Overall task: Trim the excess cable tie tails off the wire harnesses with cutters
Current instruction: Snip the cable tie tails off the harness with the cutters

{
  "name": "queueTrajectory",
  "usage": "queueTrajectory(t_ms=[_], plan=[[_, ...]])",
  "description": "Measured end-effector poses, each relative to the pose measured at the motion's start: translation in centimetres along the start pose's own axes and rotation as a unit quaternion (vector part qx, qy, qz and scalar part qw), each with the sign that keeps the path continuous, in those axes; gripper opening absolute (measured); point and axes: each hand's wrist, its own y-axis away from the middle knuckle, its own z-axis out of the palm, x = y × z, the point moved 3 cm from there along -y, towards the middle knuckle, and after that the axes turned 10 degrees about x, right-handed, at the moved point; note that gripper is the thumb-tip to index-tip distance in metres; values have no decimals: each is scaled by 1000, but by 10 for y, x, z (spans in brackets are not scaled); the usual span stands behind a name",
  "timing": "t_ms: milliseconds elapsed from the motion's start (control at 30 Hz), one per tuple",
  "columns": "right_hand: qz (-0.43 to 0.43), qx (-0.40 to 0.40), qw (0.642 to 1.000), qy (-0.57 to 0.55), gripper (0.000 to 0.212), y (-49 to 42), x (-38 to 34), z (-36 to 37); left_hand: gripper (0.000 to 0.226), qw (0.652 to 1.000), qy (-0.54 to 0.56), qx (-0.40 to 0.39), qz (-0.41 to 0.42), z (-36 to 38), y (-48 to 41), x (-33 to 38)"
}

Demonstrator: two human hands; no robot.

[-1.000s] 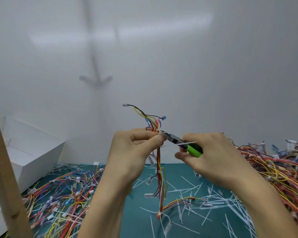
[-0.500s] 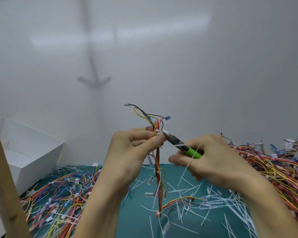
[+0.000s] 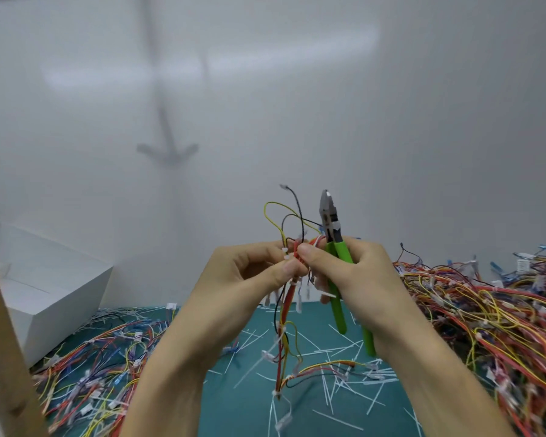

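I hold a wire harness [image 3: 285,313] of red, yellow and black wires upright above the green mat. My left hand [image 3: 252,275] pinches it near the top, beside a white cable tie. My right hand [image 3: 350,272] grips the green-handled cutters [image 3: 334,247], whose jaws point straight up, and its thumb also presses on the harness next to my left thumb. The harness's lower end trails down to the mat, with white ties and connectors along it.
Cut white tie tails [image 3: 334,373] litter the green mat [image 3: 234,405]. Piles of harnesses lie at the left [image 3: 92,367] and at the right [image 3: 492,316]. A white box [image 3: 44,291] stands at the left, a wooden post [image 3: 0,342] at the near left. A white wall rises behind.
The cutters swung from pointing left at the harness to pointing straight up. My right hand moved in and now touches the harness with its thumb. A cut tail dropped away.
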Motion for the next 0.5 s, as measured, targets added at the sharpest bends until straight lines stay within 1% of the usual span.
queueTrajectory(t_ms=[100,200,267,333,433,500], plan=[[2,11,1000,-3,22,-2,1,-3,15,998,-24,-49,7,-3,3,3],[-4,27,1000,-10,27,-2,1,-6,18,998,-31,-62,-2,-5,3,2],[-11,47,999,-8,28,-4,1,-9,21,999,-1,-40,-29,-8,2,1],[-23,68,997,-7,29,-6,0,-13,22,999,7,0,-51,-16,0,-1],[-32,74,997,-14,26,-8,-4,-19,26,996,-47,60,-56,-30,-4,-7],[-40,71,997,-10,28,-9,-5,-22,29,990,-88,103,-51,-38,-8,-13]])
